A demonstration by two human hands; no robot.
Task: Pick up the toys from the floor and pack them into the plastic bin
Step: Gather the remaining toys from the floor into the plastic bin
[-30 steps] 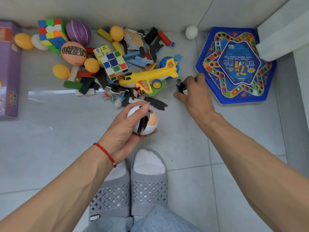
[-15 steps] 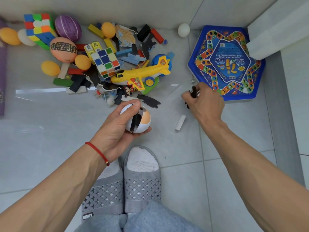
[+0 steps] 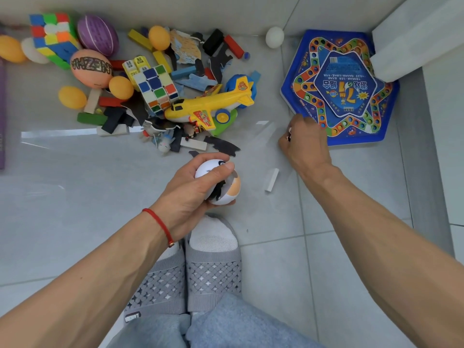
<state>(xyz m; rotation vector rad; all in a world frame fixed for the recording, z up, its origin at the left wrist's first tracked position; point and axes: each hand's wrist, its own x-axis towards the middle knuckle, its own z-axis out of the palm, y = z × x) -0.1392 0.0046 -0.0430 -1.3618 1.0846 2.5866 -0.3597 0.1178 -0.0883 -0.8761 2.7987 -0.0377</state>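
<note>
My left hand (image 3: 190, 194) grips a white and orange ball (image 3: 226, 190) together with a flat black piece, above the grey slippers. My right hand (image 3: 305, 144) is curled around small black and white pieces, at the lower left edge of the blue hexagonal board game (image 3: 351, 71). A small white block (image 3: 272, 180) lies on the tile between the two hands. The toy pile lies at the top: a yellow plane (image 3: 208, 106), two puzzle cubes (image 3: 157, 89) (image 3: 51, 37), a purple ball (image 3: 98, 33), a pink-orange ball (image 3: 91, 68), orange eggs (image 3: 72, 97), blocks and black puzzle pieces (image 3: 223, 145).
A white egg (image 3: 274, 37) sits by the wall at the top. A white ledge (image 3: 414, 38) overhangs the board game at the top right. A purple box edge (image 3: 2, 114) runs down the far left. A glossy streak (image 3: 75, 133) crosses the floor below the pile.
My right hand lifted off the floor with the small pieces and moved right to the board game's edge. A white block now lies on the tile. My left hand kept hold of the ball.
</note>
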